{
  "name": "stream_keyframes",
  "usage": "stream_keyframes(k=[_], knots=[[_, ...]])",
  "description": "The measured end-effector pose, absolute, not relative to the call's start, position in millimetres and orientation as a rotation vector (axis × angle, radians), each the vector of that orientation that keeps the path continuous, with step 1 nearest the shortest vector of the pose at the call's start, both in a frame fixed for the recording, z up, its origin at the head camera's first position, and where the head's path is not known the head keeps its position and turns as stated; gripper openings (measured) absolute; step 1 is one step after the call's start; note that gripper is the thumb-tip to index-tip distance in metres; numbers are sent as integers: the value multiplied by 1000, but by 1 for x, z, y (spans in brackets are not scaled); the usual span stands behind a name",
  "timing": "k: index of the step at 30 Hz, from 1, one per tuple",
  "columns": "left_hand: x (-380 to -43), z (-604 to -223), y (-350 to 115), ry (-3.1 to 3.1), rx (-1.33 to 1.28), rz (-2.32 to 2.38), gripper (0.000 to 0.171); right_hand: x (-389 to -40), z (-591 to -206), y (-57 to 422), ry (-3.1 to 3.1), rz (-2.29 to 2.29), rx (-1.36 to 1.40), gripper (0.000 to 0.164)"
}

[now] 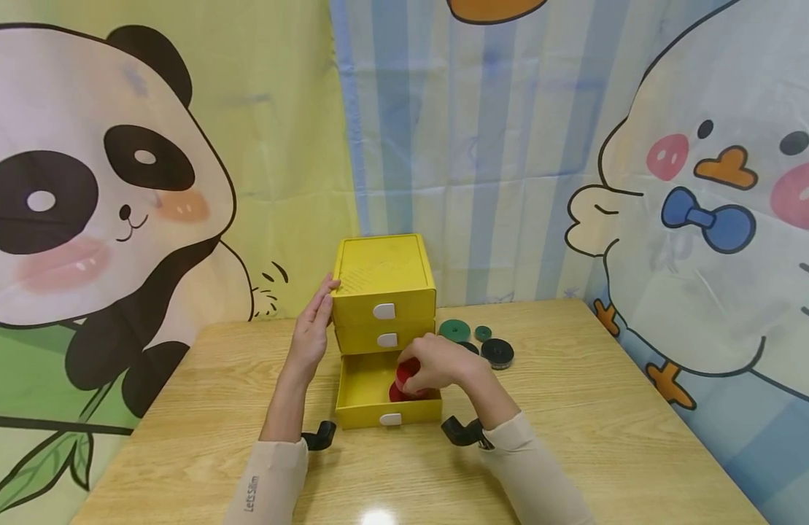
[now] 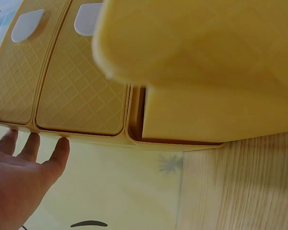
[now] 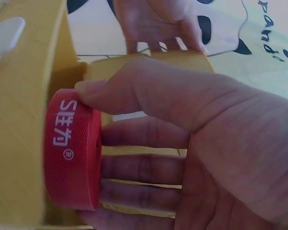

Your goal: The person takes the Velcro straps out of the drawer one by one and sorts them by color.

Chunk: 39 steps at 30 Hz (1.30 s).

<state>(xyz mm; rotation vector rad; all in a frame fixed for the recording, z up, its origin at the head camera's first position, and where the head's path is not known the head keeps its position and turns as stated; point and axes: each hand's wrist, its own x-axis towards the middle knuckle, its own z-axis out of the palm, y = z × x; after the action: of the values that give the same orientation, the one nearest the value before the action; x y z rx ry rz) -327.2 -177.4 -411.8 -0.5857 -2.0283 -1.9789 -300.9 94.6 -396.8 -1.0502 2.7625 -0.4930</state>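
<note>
A yellow three-drawer cabinet (image 1: pixel 384 266) stands on the table, its bottom drawer (image 1: pixel 361 383) pulled out. My left hand (image 1: pixel 310 335) rests against the cabinet's left side with fingers extended, as the left wrist view also shows. Inside the front right of the bottom drawer, my right hand (image 1: pixel 437 361) grips a red roll of tape (image 3: pixel 69 153) with white lettering. Thumb and fingers hold the roll from above. More red (image 1: pixel 396 394) shows below it in the head view; whether that is a second roll I cannot tell.
Right of the cabinet lie a large green roll (image 1: pixel 454 330), a small green roll (image 1: pixel 483 333) and a black roll (image 1: pixel 497 354). Another black roll (image 1: pixel 468 348) is partly hidden behind my right hand. A printed curtain (image 1: pixel 457 160) hangs behind the wooden table (image 1: pixel 608 423).
</note>
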Motion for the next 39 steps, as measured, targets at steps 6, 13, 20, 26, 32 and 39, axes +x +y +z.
stream_keyframes(k=[6,13,20,26,32,39], knots=[[-326,-415,-176,-2027,-580,-1989,51,-301,-389,112,2717,-624,-1078,30],[-327,-417,-176,-2051,-588,-1960,49,-300,-385,135,2754,-696,-964,40],[-329,-419,-176,-2041,-597,-1967,51,-301,-384,152,2781,-714,-959,42],[-328,-421,-177,-2054,-582,-1962,50,-304,-387,160,2767,-750,-942,40],[-327,-419,-177,-2065,-586,-1938,51,-308,-389,172,2806,-694,-882,37],[-330,-412,-178,-2068,-582,-1920,50,-313,-387,188,2834,-639,-796,38]])
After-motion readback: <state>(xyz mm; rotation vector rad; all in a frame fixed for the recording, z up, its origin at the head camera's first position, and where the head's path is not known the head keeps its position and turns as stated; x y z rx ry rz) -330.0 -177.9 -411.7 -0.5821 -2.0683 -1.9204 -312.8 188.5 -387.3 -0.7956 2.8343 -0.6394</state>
